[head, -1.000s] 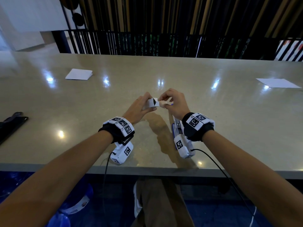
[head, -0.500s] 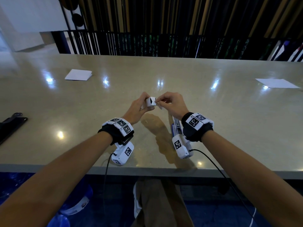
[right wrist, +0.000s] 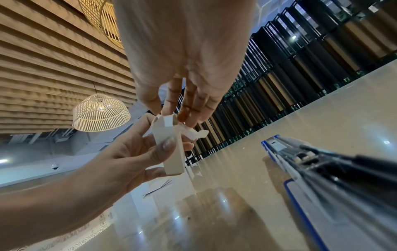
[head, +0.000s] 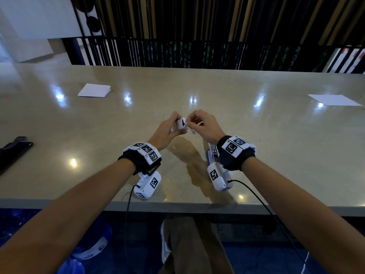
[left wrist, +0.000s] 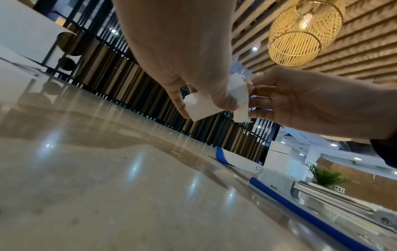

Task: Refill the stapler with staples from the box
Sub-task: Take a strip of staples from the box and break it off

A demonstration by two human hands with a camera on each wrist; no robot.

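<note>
My left hand (head: 165,131) grips a small white staple box (head: 182,124) above the middle of the table, thumb and fingers round its sides (left wrist: 201,107). The box's end toward my right hand (head: 204,125) is open, with its flaps folded out (right wrist: 169,122). The fingertips of my right hand pinch a white flap or scrap (right wrist: 193,133) at that open end. No staples show. The blue and white stapler (head: 212,153) lies opened flat on the table under my right wrist, its metal channel facing up (right wrist: 318,163), (left wrist: 305,193).
A folded white sheet (head: 94,90) lies at the back left and another sheet (head: 333,99) at the far right. A black object (head: 13,153) lies at the left edge. The table's front edge (head: 177,206) runs just behind my wrists. A dark railing stands beyond the table.
Both hands stay together above the table. The box has tipped a little in my left hand, and my right fingers have shifted on its open end.
</note>
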